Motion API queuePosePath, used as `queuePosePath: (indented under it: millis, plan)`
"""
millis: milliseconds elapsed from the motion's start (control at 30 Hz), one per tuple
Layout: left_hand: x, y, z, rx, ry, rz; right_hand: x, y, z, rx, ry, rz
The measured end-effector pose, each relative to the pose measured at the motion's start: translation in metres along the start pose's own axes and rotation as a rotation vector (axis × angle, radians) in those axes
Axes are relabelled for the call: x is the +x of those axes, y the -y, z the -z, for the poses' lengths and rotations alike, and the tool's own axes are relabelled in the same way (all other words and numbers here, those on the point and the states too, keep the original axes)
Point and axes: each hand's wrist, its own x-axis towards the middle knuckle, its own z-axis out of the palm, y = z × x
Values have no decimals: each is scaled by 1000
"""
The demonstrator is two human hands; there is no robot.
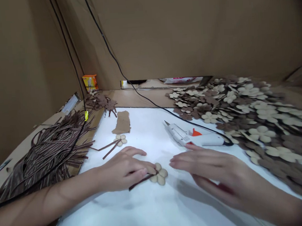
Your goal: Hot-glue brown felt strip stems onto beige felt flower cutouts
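On the white board, a beige petalled flower (160,175) lies with a dark brown strip (137,183) running out from its left side. My left hand (126,167) presses fingertips on the flower's left petal, its thumb beside the strip and one finger stretched out above. To the right of the flower, my right hand (215,170) hovers with fingers extended and nothing in it. Just beyond its fingertips lies a white glue gun (179,134) with an orange trigger, nozzle pointing up and left. Another beige flower (121,140) with brown strips lies behind my left hand.
Brown strips (56,144) are heaped at left. A large pile of beige and brown flowers (261,118) covers the right side. A black cable (118,65) hangs down to the glue gun. Behind are a cardboard scrap (122,122), an orange box (90,82) and cardboard walls (186,30).
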Motion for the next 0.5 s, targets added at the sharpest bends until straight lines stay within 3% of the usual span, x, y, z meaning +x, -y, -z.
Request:
queuePosePath:
  millis: [67, 167, 267, 367, 500]
  plan:
    - [2, 4, 1, -240, -21, 85, 0, 2, 8, 185, -62, -168]
    - [2, 8, 1, -510, -147, 229, 0, 6, 8, 580, -188, -444]
    - [2, 7, 2, -647, -245, 330, 1, 5, 0, 849, -318, -559]
    - [3, 2, 4, -564, -172, 365, 0, 1, -8, 936, -324, -627]
    - [3, -4, 5, -249, -2, 342, -4, -1, -11, 1021, -228, -607]
